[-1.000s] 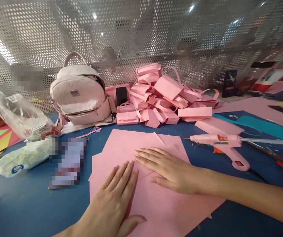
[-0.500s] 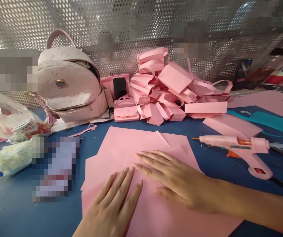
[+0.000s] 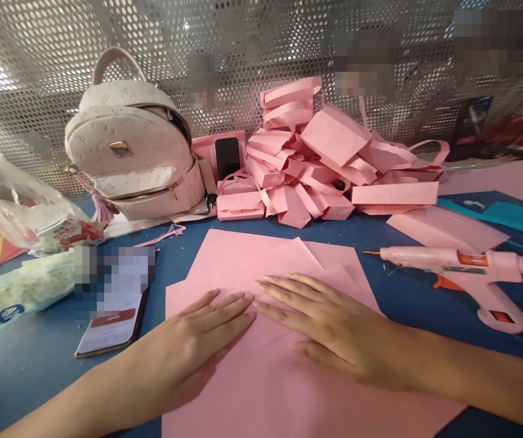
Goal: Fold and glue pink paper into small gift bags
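Note:
Several overlapping sheets of pink paper (image 3: pixel 289 389) lie in front of me on the blue table. My left hand (image 3: pixel 197 334) rests on the paper with its fingers stretched out and pointing right; its thumb is hidden. Flat on the same paper is my right hand (image 3: pixel 329 322), fingers extended to the left and thumb apart. The fingertips of both hands come close together near the middle of the sheet. Neither hand holds anything. One corner of paper (image 3: pixel 311 254) lifts slightly beyond my right hand.
A pink glue gun (image 3: pixel 466 267) lies at the right. Folded pink paper pieces (image 3: pixel 325 158) are heaped at the back, beside a pale backpack (image 3: pixel 138 152) and an upright phone (image 3: pixel 227 159). To the left are another phone (image 3: pixel 115 322), a tissue pack (image 3: pixel 28 292) and a plastic bag (image 3: pixel 10 194).
My left hand has turned from pointing away from me to pointing right, its fingertips now near my right hand's. My right hand stays flat on the paper. The view has shifted slightly.

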Demonstrator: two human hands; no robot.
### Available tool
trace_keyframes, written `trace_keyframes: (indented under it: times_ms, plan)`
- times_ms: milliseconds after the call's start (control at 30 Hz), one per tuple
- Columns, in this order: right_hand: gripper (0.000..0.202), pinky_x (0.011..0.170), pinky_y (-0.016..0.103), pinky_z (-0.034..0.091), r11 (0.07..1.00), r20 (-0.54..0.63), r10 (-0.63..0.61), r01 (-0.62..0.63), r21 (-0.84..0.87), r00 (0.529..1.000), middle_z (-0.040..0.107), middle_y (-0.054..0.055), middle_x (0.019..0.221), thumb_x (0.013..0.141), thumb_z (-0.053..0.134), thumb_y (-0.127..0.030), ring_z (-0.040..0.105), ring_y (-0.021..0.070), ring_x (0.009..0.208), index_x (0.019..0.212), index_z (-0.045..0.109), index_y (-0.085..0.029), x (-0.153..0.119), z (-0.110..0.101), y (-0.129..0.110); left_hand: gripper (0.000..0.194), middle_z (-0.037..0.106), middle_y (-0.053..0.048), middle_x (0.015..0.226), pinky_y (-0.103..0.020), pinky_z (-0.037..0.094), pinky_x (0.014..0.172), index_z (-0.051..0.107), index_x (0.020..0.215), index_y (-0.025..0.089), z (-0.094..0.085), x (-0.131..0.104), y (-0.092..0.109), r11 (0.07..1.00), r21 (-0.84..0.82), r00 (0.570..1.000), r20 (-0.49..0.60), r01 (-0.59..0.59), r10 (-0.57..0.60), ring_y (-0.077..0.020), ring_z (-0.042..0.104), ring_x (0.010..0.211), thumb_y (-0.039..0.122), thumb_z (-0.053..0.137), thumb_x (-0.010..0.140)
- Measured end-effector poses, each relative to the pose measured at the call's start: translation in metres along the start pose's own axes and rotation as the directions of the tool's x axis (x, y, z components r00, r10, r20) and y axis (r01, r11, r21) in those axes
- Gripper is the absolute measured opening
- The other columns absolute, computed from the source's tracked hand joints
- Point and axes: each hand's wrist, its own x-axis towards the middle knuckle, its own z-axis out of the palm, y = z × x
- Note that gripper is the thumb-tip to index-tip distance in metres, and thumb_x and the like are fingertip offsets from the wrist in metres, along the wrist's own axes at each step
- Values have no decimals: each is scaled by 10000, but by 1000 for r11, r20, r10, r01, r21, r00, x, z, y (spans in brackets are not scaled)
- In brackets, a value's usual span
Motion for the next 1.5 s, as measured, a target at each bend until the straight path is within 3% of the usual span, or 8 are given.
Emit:
trace_keyframes:
  times_ms: [167, 400, 667, 1067, 1333, 1500]
  plan:
    - [613, 1231, 485, 209, 1000, -39, -19, 19, -1, 999, 262, 45, 1624, 1015, 471, -362, 228, 247, 1500, 1571, 228, -281, 0, 2, 1, 836, 212, -57, 1629, -473, 179, 1240, 71, 1593, 205, -4, 0, -2, 998, -68, 999, 31, -4, 6, -178, 195, 1504, -30, 349, 840]
    - [625, 1233, 489, 206, 1000, -24, -22, 22, 2, 999, 254, 24, 1628, 1013, 476, -360, 242, 249, 1496, 1573, 203, -315, 0, 1, 3, 666, 412, -41, 1549, -487, 181, 1237, 309, 1541, 277, -8, 1, -19, 993, -111, 999, -19, -41, 39, -175, 338, 1455, 15, 344, 931]
    - [624, 1222, 494, 243, 999, -14, -19, 18, -36, 1000, 263, 31, 1625, 1013, 472, -372, 251, 251, 1494, 1574, 205, -311, 2, 0, 3, 600, 325, -57, 1593, -436, 189, 1243, 246, 1561, 211, -4, 1, -15, 997, -62, 999, -15, -45, 44, -157, 264, 1486, 52, 314, 986]
    - [612, 1220, 487, 246, 1000, -30, -23, 23, -2, 999, 292, 35, 1614, 1006, 487, -363, 266, 251, 1488, 1565, 243, -310, 2, -1, 2, 657, 323, -67, 1593, -453, 160, 1250, 209, 1573, 193, -2, 0, -14, 997, -20, 997, -25, -77, 77, -174, 249, 1491, 35, 344, 950]
    - [611, 1228, 493, 218, 1000, 17, -15, 16, -21, 1000, 247, 32, 1631, 1021, 457, -366, 221, 244, 1503, 1574, 208, -300, 0, -1, 2, 642, 250, -38, 1621, -423, 77, 1260, 212, 1566, 158, -4, 0, -11, 995, 74, 996, 52, -70, 66, -130, 154, 1516, 33, 330, 948]
    - [596, 1228, 497, 211, 999, 22, -18, 18, -40, 1000, 225, 37, 1637, 1029, 441, -361, 203, 243, 1509, 1575, 212, -291, 1, -2, 1, 803, 196, -41, 1634, -441, 92, 1259, 143, 1580, 156, -6, 0, -10, 995, 65, 994, 82, -78, 72, -141, 136, 1519, -24, 348, 825]
